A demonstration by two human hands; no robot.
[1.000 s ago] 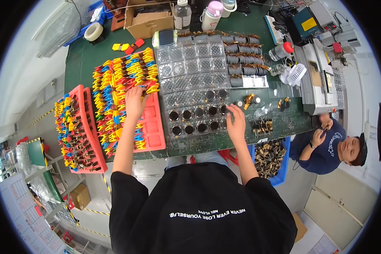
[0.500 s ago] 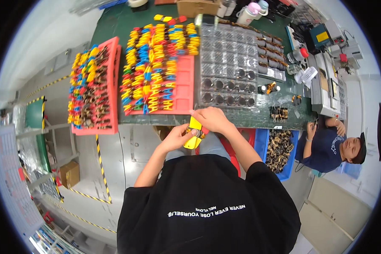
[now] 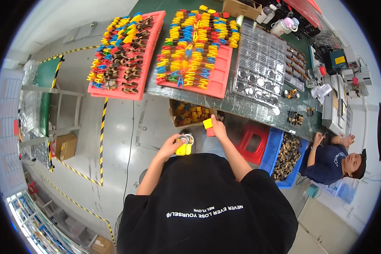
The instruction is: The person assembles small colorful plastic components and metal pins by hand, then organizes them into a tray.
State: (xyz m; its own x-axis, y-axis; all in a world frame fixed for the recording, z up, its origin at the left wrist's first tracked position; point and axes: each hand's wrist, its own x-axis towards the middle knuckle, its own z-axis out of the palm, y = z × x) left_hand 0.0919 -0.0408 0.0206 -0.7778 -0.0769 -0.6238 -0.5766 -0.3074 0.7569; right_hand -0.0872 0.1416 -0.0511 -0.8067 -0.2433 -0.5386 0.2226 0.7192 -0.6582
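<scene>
My left hand (image 3: 169,148) is closed on a yellow plastic piece (image 3: 183,150), which carries a round part with a silvery rim at its upper end. To the right and a little farther forward, my right hand (image 3: 218,128) grips a small yellow plastic block (image 3: 208,123). A red plastic block (image 3: 210,132) shows just below it, against the same hand. Both hands are in front of the table edge, apart from each other. Beyond them, under the table, stands a carton (image 3: 183,123) with many red, yellow and blue plastic pieces in it.
On the green table (image 3: 186,95) lie two red trays (image 3: 151,55) (image 3: 222,80) of colourful clip-like pieces. Clear blister trays (image 3: 254,55) with round parts lie to their right. A red stool (image 3: 255,146) and blue bin (image 3: 270,155) stand nearby. A co-worker (image 3: 332,156) is at right.
My hands were together on the yellow and red pieces and have moved apart. The left now has the piece with the round part, the right the blocks. The view has shifted, uncovering the carton.
</scene>
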